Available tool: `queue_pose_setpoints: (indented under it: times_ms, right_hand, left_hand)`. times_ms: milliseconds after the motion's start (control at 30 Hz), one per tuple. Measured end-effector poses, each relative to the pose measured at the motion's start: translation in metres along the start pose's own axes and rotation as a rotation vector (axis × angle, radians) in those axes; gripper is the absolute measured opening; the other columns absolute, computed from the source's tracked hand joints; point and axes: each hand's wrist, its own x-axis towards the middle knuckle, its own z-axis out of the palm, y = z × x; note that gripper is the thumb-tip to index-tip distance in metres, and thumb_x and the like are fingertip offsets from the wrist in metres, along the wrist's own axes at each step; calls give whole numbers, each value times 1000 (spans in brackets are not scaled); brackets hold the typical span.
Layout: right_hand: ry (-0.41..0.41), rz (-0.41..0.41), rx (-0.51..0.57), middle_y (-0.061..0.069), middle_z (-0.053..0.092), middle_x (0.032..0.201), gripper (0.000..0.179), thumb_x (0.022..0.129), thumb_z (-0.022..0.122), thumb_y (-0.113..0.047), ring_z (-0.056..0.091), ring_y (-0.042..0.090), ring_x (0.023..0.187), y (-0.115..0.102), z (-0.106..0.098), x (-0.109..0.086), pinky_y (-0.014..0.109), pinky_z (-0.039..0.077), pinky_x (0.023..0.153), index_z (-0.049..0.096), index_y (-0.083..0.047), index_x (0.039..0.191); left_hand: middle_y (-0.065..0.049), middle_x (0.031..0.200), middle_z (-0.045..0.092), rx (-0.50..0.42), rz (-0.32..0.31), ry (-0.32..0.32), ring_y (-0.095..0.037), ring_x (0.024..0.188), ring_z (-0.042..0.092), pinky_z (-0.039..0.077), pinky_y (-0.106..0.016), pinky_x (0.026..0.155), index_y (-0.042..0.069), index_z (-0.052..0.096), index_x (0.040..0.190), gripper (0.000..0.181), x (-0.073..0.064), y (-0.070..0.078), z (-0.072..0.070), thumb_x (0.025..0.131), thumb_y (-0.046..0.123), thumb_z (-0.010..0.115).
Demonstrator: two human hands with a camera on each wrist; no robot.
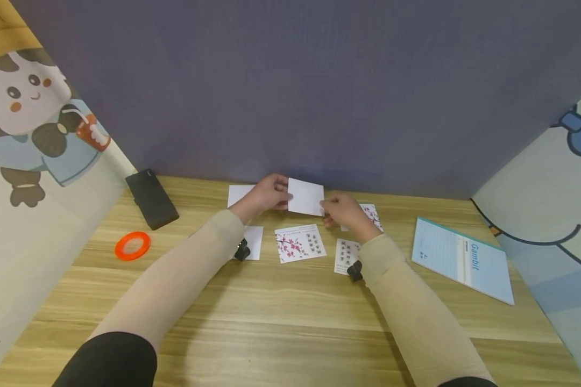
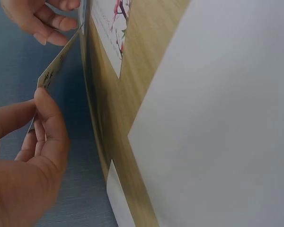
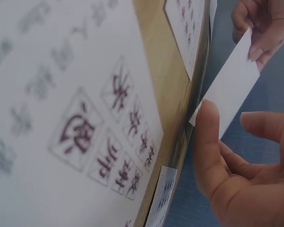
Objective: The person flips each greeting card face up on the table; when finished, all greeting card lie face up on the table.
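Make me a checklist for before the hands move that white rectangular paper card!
1. Left bare hand pinching the white rectangular paper card: ok.
2. Right bare hand gripping the opposite edge: ok.
3. Printed side showing in the head view: not ok, blank side shows.
4. All its print readable: cannot tell; left wrist view shows only a few dark characters.
5. White paper card with pink blossoms, just below it in head view, uncovered: ok.
6. Flat bright-orange ring apart from both hands: ok.
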Motion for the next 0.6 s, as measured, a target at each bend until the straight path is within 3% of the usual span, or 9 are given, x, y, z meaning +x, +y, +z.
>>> queue_pose_setpoints:
  times_ms: [167, 400, 600]
  right_hand:
    - [11, 2, 43, 18, 66, 119, 44, 113, 52, -33, 75, 23, 91, 1, 0, 0, 36, 67, 88, 58, 1, 140]
    - [25, 20, 74, 17, 66, 122, 44, 113, 51, -36, 73, 23, 95, -2, -1, -4, 39, 64, 96, 59, 1, 135]
    - [29, 11, 136, 19, 70, 123, 41, 113, 48, -32, 76, 23, 97, -1, -4, -5, 42, 61, 105, 63, 1, 134]
  left_hand:
    - [-19, 136, 56, -10, 34, -8, -22, 95, 65, 66, -35, 93, 5, 42, 153, 56, -5, 2, 2, 103, 1, 66]
    - [-16, 128, 56, -24, 85, -10, -25, 96, 65, 66, -37, 90, 9, 44, 148, 51, -13, 6, 8, 103, -1, 65]
    - [-15, 124, 55, 42, 147, -8, -37, 110, 66, 67, -36, 88, 10, 46, 146, 47, -22, 8, 10, 103, 0, 64]
